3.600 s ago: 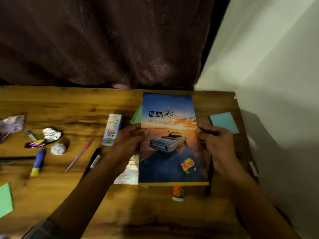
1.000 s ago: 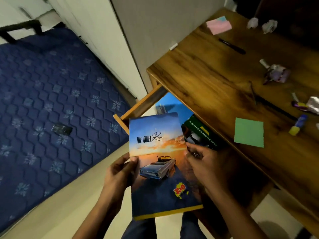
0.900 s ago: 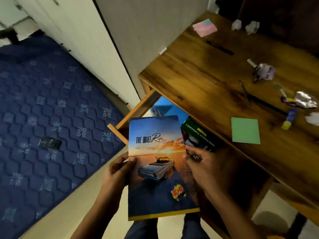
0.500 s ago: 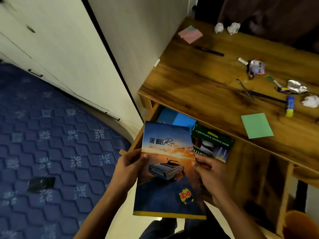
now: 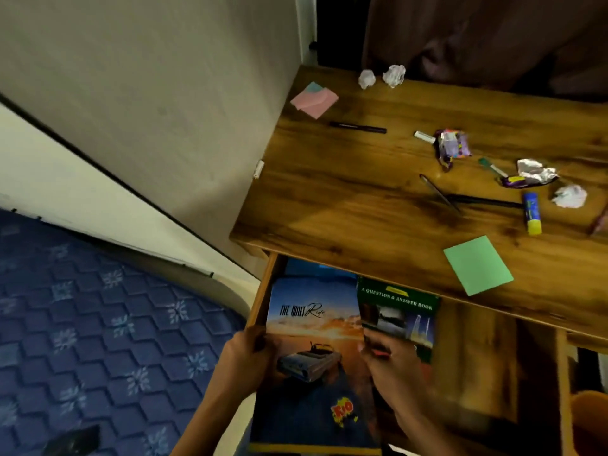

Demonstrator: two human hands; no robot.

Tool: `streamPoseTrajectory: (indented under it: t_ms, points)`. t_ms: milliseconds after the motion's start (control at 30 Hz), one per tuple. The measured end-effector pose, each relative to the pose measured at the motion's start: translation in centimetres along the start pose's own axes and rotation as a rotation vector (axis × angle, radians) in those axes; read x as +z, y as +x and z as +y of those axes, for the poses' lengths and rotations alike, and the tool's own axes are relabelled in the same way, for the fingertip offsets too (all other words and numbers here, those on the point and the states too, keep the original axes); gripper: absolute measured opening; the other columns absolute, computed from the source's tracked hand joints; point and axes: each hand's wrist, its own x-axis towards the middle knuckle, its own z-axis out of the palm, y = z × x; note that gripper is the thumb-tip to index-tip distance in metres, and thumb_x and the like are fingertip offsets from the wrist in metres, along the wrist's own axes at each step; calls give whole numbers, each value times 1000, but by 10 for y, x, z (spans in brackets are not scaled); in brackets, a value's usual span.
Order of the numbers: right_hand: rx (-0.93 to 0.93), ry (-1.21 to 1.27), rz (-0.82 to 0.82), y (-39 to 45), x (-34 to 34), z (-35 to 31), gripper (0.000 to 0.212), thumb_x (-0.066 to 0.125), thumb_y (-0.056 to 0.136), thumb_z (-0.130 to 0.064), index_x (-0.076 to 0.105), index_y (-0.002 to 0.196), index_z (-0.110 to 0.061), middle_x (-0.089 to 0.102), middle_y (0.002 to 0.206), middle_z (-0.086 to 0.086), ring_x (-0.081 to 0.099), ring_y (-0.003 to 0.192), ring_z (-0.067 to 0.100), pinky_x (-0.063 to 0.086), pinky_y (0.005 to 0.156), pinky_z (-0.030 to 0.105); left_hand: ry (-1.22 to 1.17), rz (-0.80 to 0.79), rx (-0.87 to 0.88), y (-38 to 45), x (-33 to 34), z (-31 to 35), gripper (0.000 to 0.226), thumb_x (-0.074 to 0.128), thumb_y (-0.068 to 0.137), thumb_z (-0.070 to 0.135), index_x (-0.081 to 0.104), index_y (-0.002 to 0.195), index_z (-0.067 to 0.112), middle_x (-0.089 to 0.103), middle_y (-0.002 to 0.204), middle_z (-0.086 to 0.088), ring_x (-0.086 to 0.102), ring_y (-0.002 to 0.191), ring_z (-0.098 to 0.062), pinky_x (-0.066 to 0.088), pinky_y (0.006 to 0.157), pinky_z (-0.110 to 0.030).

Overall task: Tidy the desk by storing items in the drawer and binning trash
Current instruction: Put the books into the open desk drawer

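Blue patterned carpet and a pale wall are seen to the left of the wooden desk [image 5: 345,199], under whose near edge the drawer [image 5: 263,291] stands open. A notebook [image 5: 312,357] is grasped at its side edges by the left hand [image 5: 245,360] and right hand [image 5: 393,370], its far end over the drawer beside a green book [image 5: 399,319] already inside. A snag on that book or the drawer wall is likely if the notebook is lowered askew; it could be bent or dropped.
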Motion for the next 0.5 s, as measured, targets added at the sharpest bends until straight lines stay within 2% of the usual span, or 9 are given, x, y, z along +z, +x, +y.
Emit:
streamPoseTrajectory:
  t_ms: [67,133,167,200,267,333,400,433,500]
  points:
    - [9,4,3,5,6,-2,31,73,92,-21,72,122,-27,70,104,-17,63,83,-6,49,65,7,78,1,21,12,-1,2,20,56,99,15,63,83,24,67,67,0,66,57,-4,48,49,-18]
    - [49,31,29,9,13,-6,33,72,93,-22,69,125,-28,68,97,-19,68,83,4,57,68,20,95,-28,24,24,-3,3,17,53,100,15,66,98,26,70,78,-2,69,67,-10,55,59,-25]
    - [77,41,42,12,17,-8,34,71,94,-23,67,127,-30,67,94,-19,70,77,10,57,64,26,117,-47,27,29,-4,3,20,53,100,15,66,112,24,73,87,-5,71,76,-18,55,63,-30]
    - [96,45,50,14,22,-9,34,70,95,-26,66,128,-32,68,95,-15,69,69,14,54,56,25,145,-64,33,35,-3,3,31,52,99,15,62,127,24,74,96,-9,71,84,-25,54,66,-33]
    - [105,37,74,21,28,-11,30,69,95,-30,64,123,-39,70,100,-7,62,59,8,44,46,18,150,-95,52,46,-4,2,49,53,97,14,50,143,31,73,112,-12,69,98,-30,52,72,-34]
    - [84,13,101,27,29,-16,27,67,97,-28,60,119,-41,63,93,-15,60,58,3,42,45,14,109,-128,84,57,-6,3,56,59,92,13,50,144,32,72,117,-8,68,103,-28,55,80,-36]
    - [92,7,124,33,32,-14,30,66,97,-25,64,125,-34,58,88,-21,61,59,3,44,44,13,100,-174,135,70,-8,4,62,67,85,7,52,141,28,72,114,-1,68,103,-21,55,83,-32]
    - [106,4,146,36,35,-11,31,67,97,-23,66,127,-30,61,88,-18,61,58,3,45,44,13,98,-194,147,74,-8,4,63,67,83,7,52,140,28,71,114,0,68,104,-21,56,84,-32]
    - [114,-11,191,38,43,-10,32,69,95,-20,69,126,-27,70,96,-9,61,64,1,45,48,9,60,-196,152,79,-8,3,59,59,81,18,51,137,33,70,116,-4,68,107,-27,58,89,-41]
